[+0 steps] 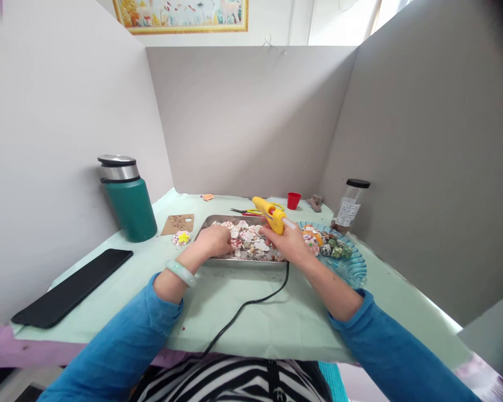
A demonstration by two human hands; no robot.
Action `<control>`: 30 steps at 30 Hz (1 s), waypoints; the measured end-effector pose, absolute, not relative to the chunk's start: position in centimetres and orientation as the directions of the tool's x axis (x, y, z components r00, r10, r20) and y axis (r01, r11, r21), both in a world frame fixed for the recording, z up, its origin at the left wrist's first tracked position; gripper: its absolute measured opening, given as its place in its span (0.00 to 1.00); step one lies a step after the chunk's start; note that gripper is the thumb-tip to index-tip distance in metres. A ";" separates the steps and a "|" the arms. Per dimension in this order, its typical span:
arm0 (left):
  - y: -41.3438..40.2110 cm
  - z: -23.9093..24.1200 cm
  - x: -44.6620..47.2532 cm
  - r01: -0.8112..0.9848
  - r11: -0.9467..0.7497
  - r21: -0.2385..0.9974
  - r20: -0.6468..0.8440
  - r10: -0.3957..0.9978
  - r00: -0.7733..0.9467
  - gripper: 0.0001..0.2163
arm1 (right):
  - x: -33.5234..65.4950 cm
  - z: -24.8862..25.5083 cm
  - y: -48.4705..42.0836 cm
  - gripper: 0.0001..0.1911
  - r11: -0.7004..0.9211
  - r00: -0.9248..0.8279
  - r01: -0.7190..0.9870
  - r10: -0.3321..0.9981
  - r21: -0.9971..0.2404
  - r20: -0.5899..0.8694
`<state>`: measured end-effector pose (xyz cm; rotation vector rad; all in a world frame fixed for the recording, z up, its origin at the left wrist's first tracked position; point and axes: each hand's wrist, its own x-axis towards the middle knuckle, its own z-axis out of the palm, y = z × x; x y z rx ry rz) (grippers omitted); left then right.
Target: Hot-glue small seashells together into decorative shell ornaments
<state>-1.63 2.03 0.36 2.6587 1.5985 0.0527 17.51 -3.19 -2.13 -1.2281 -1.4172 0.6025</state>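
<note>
My right hand [292, 244] is wrapped round a yellow hot glue gun [270, 211], whose nozzle points away and to the left. A white glue stick [289, 223] juts from its back end. Down in a shallow metal tray [209, 219] are many small, flat shell-like pieces [247, 237], whitish with reddish marks. My left hand [215, 241], with a pale green bangle at the wrist, reaches over the tray's left side. Its fingers are closed and point down among the pieces; their tips are hidden, so whatever they pinch does not show.
A black cord [245, 304] runs across the green cloth. Left stand a green bottle [129, 206], a black slab [73, 287], a brown card [178, 224] and a flower-like piece [181, 238]. Right are a blue glass plate [356, 268], a clear jar [350, 206] and a red cup [293, 201].
</note>
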 end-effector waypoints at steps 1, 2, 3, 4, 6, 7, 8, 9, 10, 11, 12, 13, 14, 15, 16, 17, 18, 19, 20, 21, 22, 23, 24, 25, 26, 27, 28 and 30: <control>2.1 0.3 -1.6 0.876 -0.478 0.071 0.005 0.878 0.479 0.08 | 17.5 -2.1 -3.2 0.16 0.327 0.151 0.343 0.906 -0.880 0.396; 2.1 0.2 -1.5 0.869 -0.485 0.096 0.003 0.873 0.487 0.08 | 17.5 -2.1 -3.2 0.15 0.324 0.151 0.346 0.907 -0.880 0.394; 2.2 0.1 -1.5 0.863 -0.490 0.123 0.005 0.870 0.493 0.08 | 17.5 -2.1 -3.2 0.15 0.323 0.152 0.350 0.907 -0.879 0.393; 2.4 0.0 -1.6 0.857 -0.493 0.149 0.013 0.868 0.497 0.08 | 17.5 -2.1 -3.1 0.15 0.326 0.151 0.353 0.905 -0.877 0.398; 2.6 -0.2 -1.7 0.848 -0.494 0.190 0.036 0.867 0.497 0.08 | 17.6 -2.2 -3.0 0.15 0.344 0.144 0.357 0.898 -0.869 0.415; 2.7 -0.3 -1.7 0.847 -0.493 0.198 0.048 0.868 0.494 0.08 | 17.6 -2.3 -3.0 0.15 0.352 0.140 0.358 0.896 -0.865 0.422; 2.8 -0.4 -1.7 0.848 -0.491 0.197 0.059 0.870 0.490 0.09 | 17.6 -2.3 -3.0 0.15 0.355 0.139 0.359 0.894 -0.863 0.426; 2.8 -0.5 -1.7 0.849 -0.492 0.191 0.068 0.870 0.489 0.09 | 17.6 -2.3 -3.0 0.16 0.352 0.140 0.362 0.895 -0.863 0.423; 2.7 -0.5 -1.6 0.850 -0.494 0.182 0.074 0.869 0.489 0.10 | 17.6 -2.3 -3.0 0.16 0.345 0.143 0.365 0.897 -0.865 0.418; 2.6 -0.5 -1.5 0.850 -0.497 0.174 0.076 0.868 0.491 0.11 | 17.6 -2.2 -3.1 0.16 0.337 0.147 0.367 0.899 -0.867 0.412; 2.5 -0.5 -1.4 0.850 -0.499 0.166 0.073 0.866 0.494 0.11 | 17.6 -2.2 -3.1 0.16 0.332 0.149 0.369 0.901 -0.868 0.407; 2.4 -0.6 -1.3 0.849 -0.504 0.158 0.070 0.864 0.499 0.12 | 17.5 -2.2 -3.1 0.16 0.330 0.150 0.368 0.902 -0.869 0.406; 2.3 -0.6 -1.2 0.846 -0.511 0.150 0.068 0.859 0.507 0.13 | 17.5 -2.1 -3.2 0.16 0.331 0.150 0.367 0.902 -0.870 0.406; 2.3 -0.5 -1.1 0.842 -0.521 0.142 0.066 0.854 0.517 0.13 | 17.5 -2.1 -3.2 0.16 0.333 0.149 0.365 0.901 -0.869 0.408; 2.2 -0.5 -1.1 0.839 -0.528 0.134 0.067 0.849 0.524 0.14 | 17.5 -2.1 -3.2 0.16 0.336 0.150 0.363 0.900 -0.869 0.410; 2.2 -0.5 -1.1 0.839 -0.529 0.127 0.073 0.848 0.525 0.15 | 17.5 -2.2 -3.1 0.16 0.339 0.150 0.362 0.898 -0.868 0.413; 2.3 -0.5 -1.2 0.843 -0.524 0.120 0.082 0.852 0.518 0.14 | 17.5 -2.2 -3.1 0.16 0.343 0.147 0.361 0.897 -0.867 0.416; 2.3 -0.4 -1.3 0.850 -0.514 0.114 0.092 0.857 0.506 0.14 | 17.6 -2.2 -3.1 0.16 0.345 0.146 0.362 0.896 -0.866 0.419; 2.4 -0.4 -1.4 0.859 -0.501 0.106 0.100 0.865 0.492 0.13 | 17.6 -2.2 -3.1 0.16 0.346 0.143 0.363 0.897 -0.865 0.419; 2.4 -0.3 -1.5 0.866 -0.490 0.098 0.102 0.871 0.481 0.11 | 17.6 -2.2 -3.1 0.16 0.344 0.142 0.363 0.898 -0.866 0.417; 2.5 -0.3 -1.6 0.870 -0.485 0.089 0.095 0.874 0.477 0.10 | 17.6 -2.2 -3.2 0.16 0.340 0.143 0.363 0.899 -0.867 0.413; 2.5 -0.3 -1.7 0.871 -0.485 0.079 0.080 0.874 0.479 0.08 | 17.5 -2.2 -3.2 0.16 0.336 0.145 0.363 0.901 -0.869 0.409; 2.4 -0.2 -1.7 0.870 -0.488 0.067 0.061 0.873 0.484 0.08 | 17.5 -2.2 -3.2 0.16 0.332 0.148 0.361 0.902 -0.871 0.405; 2.4 -0.2 -1.6 0.869 -0.491 0.058 0.046 0.871 0.489 0.08 | 17.5 -2.2 -3.1 0.16 0.331 0.150 0.359 0.902 -0.873 0.404; 2.3 -0.2 -1.5 0.869 -0.492 0.052 0.036 0.871 0.491 0.08 | 17.5 -2.2 -3.1 0.16 0.331 0.150 0.358 0.902 -0.873 0.404; 2.3 -0.3 -1.4 0.870 -0.491 0.051 0.032 0.871 0.490 0.07 | 17.5 -2.2 -3.1 0.16 0.333 0.150 0.358 0.901 -0.872 0.406; 2.3 -0.3 -1.2 0.870 -0.491 0.055 0.032 0.871 0.490 0.07 | 17.5 -2.2 -3.1 0.16 0.336 0.149 0.356 0.901 -0.872 0.408; 2.2 -0.2 -0.9 0.868 -0.491 0.072 0.036 0.871 0.490 0.05 | 17.4 -2.2 -3.1 0.17 0.335 0.151 0.351 0.901 -0.874 0.406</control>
